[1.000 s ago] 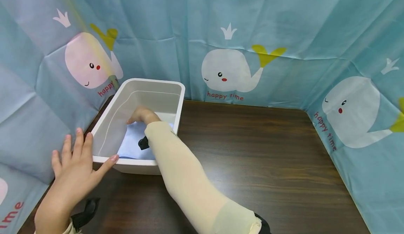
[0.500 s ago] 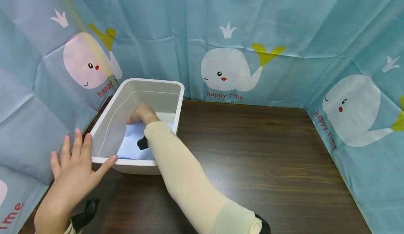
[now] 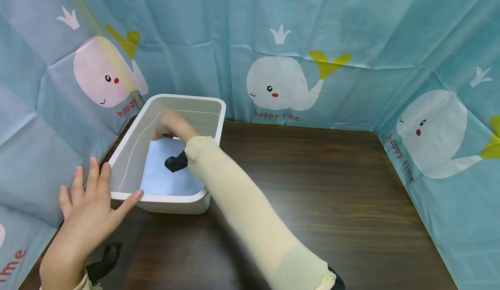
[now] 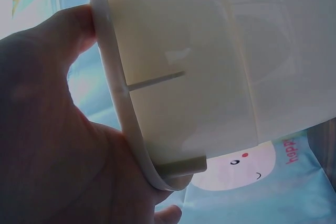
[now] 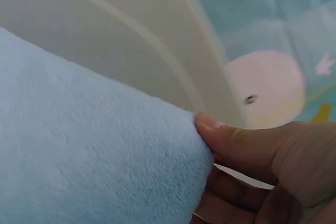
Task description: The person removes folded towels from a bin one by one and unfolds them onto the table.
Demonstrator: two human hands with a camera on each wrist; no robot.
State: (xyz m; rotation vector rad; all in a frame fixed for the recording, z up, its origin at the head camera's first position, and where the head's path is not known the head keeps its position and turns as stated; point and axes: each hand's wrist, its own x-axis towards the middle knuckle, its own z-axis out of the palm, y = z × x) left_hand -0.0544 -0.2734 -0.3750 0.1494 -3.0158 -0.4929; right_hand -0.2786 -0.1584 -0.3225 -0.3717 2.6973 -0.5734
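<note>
Inside the white plastic bin (image 3: 168,199) lies a light blue fuzzy towel (image 3: 156,168), spread fairly flat. My right hand (image 3: 173,125) reaches in and pinches the towel's far edge between thumb and fingers. Close up in the right wrist view, the thumb presses on a corner of the towel (image 5: 105,140), with the other fingers curled beneath. At the bin's near left corner, my left hand (image 3: 90,212) rests with spread, straight fingers, its thumb on the rim. The left wrist view has the left hand (image 4: 58,108) lying along the bin's rim (image 4: 113,85).
The bin stands on a dark wooden table (image 3: 304,194), near its back left corner. A blue curtain (image 3: 187,29) printed with whales surrounds the table at the back and sides. A black strap piece (image 3: 176,162) on my right wrist hangs over the towel.
My right hand has risen and moved toward the back of the bin, drawing the towel's far edge up with it. More of the towel shows. The left hand stays at the rim.
</note>
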